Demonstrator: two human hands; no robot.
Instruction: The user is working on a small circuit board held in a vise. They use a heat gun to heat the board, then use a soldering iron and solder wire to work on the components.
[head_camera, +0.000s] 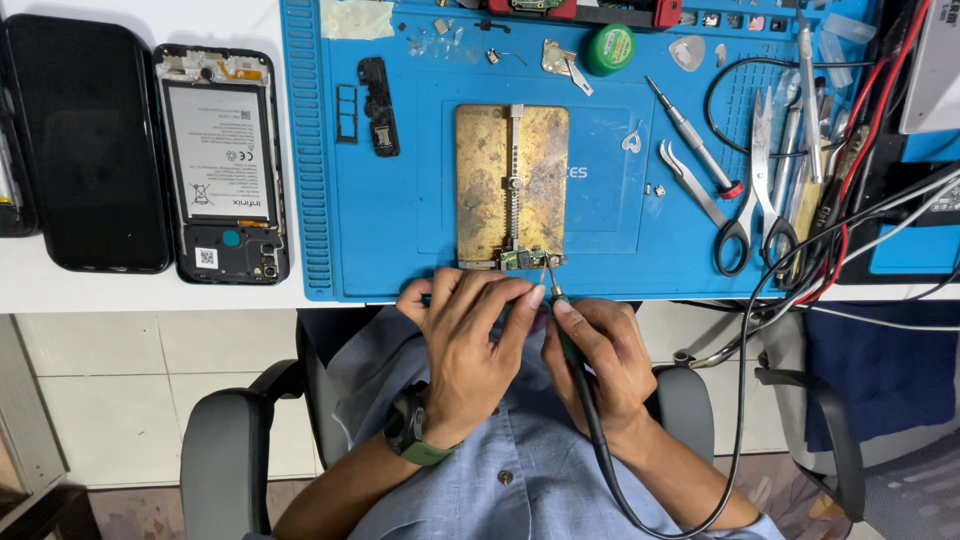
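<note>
A small green circuit board (525, 258) is clamped at the near end of a brass-coloured holder plate (512, 185) on a blue work mat (400, 220). My left hand (470, 340), with a dark watch on its wrist, is closed around a thin tool whose metal tip reaches the board. My right hand (600, 355) grips a black soldering iron (565, 340) like a pen. Its tip touches the board's right edge, and its black cable runs down past my wrist. Both hands meet at the table's near edge, fingertips almost touching.
An opened phone with its battery showing (222, 165) and a black screen panel (90, 145) lie on the white table at left. Scissors (757, 200), a screwdriver (695, 140), tweezers (690, 180) and tangled cables (860, 150) crowd the mat's right side. A green solder reel (610, 48) sits at the back.
</note>
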